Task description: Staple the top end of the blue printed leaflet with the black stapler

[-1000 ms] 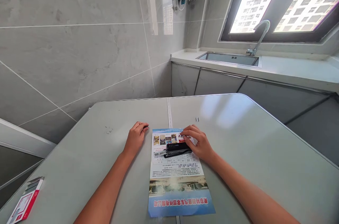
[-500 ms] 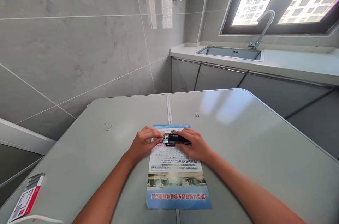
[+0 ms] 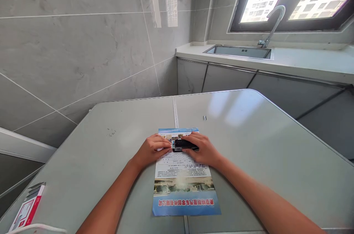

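A black stapler [image 3: 186, 144] lies sideways over the upper part of a printed leaflet [image 3: 182, 186], which is upside down to me. My right hand [image 3: 204, 149] is closed around the stapler's right part, thumb on the near side and fingers on the far side. At its left end, my left hand [image 3: 155, 148] pinches with thumb and fingertips, touching the stapler's silvery end. Exactly what those fingertips grip is mostly hidden. Two short staple strips [image 3: 205, 118] lie on the table past the leaflet.
Small dark bits, perhaps loose staples [image 3: 111, 132], are scattered on the table [image 3: 262, 145] to the left. A red and white box [image 3: 27, 206] and a white cable [image 3: 41, 227] sit at the near left. Behind are a counter with a sink [image 3: 240, 52] and a tiled wall.
My left fingertips have moved slightly right, closer against the stapler, and less of the silvery piece between them shows. My right hand keeps its hold. The view has shifted slightly.
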Motion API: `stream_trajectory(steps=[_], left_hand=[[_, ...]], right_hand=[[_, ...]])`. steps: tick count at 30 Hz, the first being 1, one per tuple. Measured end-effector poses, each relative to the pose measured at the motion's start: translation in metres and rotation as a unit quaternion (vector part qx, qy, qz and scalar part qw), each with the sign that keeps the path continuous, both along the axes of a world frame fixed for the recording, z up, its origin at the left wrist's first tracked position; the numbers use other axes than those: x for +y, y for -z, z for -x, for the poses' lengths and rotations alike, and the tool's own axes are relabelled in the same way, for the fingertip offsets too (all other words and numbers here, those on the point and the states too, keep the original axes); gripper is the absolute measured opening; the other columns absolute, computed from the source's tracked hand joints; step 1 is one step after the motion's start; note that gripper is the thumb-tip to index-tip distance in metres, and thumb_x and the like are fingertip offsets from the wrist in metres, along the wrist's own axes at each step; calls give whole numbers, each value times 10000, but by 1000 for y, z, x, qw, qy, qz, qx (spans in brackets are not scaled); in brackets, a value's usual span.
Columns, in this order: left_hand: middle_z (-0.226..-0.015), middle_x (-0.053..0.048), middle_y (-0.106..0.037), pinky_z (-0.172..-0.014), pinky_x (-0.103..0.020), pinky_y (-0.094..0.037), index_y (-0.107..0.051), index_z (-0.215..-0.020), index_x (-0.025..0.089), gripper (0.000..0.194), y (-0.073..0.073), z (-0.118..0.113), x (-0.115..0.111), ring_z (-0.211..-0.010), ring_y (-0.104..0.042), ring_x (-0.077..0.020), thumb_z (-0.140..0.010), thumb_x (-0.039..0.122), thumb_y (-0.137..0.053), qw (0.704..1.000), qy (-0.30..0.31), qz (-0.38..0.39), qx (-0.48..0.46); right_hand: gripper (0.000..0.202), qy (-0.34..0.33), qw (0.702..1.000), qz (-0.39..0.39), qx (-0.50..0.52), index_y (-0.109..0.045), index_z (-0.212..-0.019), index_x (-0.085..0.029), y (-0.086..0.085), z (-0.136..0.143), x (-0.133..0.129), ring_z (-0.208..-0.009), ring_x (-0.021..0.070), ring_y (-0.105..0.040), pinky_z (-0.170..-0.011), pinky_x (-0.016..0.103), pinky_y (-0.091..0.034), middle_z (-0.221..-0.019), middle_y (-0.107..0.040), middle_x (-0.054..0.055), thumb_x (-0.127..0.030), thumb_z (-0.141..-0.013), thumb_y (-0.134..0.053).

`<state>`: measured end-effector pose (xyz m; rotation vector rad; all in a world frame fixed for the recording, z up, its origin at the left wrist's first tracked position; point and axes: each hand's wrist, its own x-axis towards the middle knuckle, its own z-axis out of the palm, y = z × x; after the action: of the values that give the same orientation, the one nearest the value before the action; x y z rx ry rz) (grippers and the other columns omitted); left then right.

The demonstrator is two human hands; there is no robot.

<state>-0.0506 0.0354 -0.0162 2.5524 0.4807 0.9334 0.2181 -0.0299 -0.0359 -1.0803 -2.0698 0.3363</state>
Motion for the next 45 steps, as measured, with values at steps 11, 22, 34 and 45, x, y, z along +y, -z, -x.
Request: stream_trajectory(steps=[11,22,34,45], left_hand=[[-1105,-49,-793,-912,-380,-556,-772,-1075,266,162,-6,17,10,-1004,-712,-197,-983,207,-653,998,-3,16,54],[-1061,-50,-736,-923,-353,-510,-613,-1069,233,110,-12,-10,-17,-1000,-662,-198,-983,284,-661,992,6,122,33],[-1326,-97,-676,-1077,-482,-421,-644,-1161,243,187,2,-7,3,-1228,-595,-262,-1010,346,-602,983,-166,31,71],[-1383,-96,-620,-1185,-596,-286,-646,-1248,252,287,22,-8,17,-1266,-577,-279,-981,357,-626,969,-171,33,178]], right_hand=[[338,10,999,22,35,-689,-1221,-222,-8,-14,5,-877,228,-663,-808,367,-527,-974,-748,83,-289,-894,-742],[267,-78,994,-12,77,-700,-1158,-237,-17,9,-9,-755,206,-605,-713,351,-468,-850,-737,50,-316,-904,-723],[293,136,978,64,143,-748,-1098,-232,-21,-11,4,-806,211,-695,-775,347,-543,-936,-768,44,-325,-823,-785],[392,298,937,178,31,-791,-1106,-222,-21,-118,23,-872,283,-741,-798,405,-587,-980,-805,58,-371,-743,-775]])
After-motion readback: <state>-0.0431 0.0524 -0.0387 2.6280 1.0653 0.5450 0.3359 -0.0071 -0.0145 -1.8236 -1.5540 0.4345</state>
